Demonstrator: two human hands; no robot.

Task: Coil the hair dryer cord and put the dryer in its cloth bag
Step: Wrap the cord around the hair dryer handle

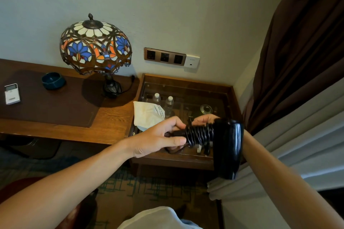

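Black hair dryer [228, 148] held in the air above glass-topped side table [188, 80], handle pointing left. Cord [200, 135] wound in tight turns around the handle. Left hand [158, 138] fingers closed around handle end. Right hand [203, 119] behind the coil, grip partly hidden; cannot tell. Cloth bag [147, 115] lying at desk [111, 115] edge, empty-looking, flat.

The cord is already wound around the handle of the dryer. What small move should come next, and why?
Probably tuck the loose plug end under the coils. The cord wraps the hair dryer handle tightly, both hands hold it, and an end hangs below. The cloth bag lies flat on the desk edge, not yet opened.
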